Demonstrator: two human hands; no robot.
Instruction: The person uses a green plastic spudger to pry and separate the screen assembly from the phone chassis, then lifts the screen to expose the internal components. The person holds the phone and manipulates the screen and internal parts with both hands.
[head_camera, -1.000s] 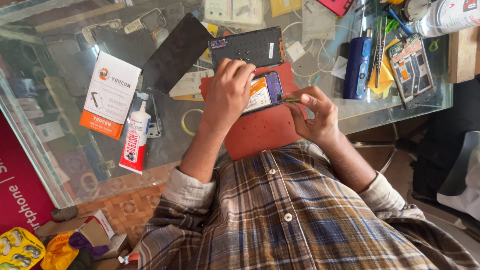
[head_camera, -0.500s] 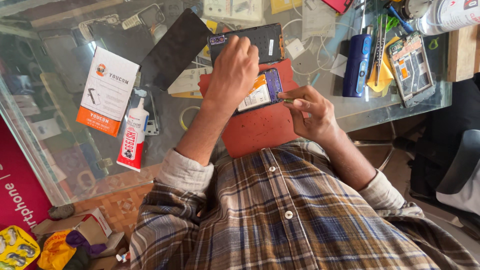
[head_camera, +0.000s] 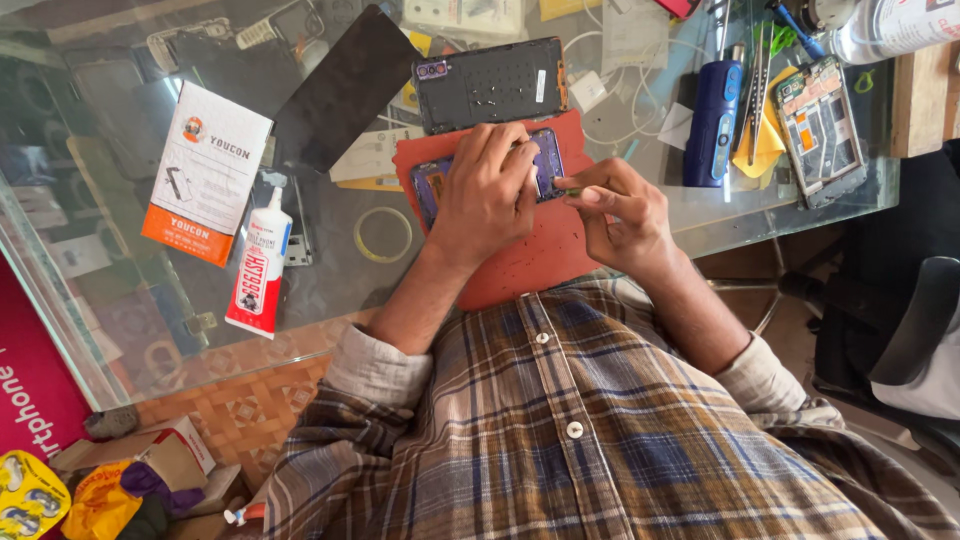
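A purple phone lies on a red work mat on the glass desk. My left hand lies flat over the phone, fingers curled on its top, hiding most of it. My right hand sits at the phone's right edge and pinches a small thin tool with a greenish tip against that edge. Just beyond the mat lies an opened black phone body with its inside facing up.
A black screen panel, a white and orange box, a glue tube and a tape ring lie to the left. To the right are a blue device, a yellow cloth, a bare phone frame and a chair.
My left hand has slid down over the phone, which showed a pale, yellowish face before and now lies covered. My right hand stays at its right edge with the tool.
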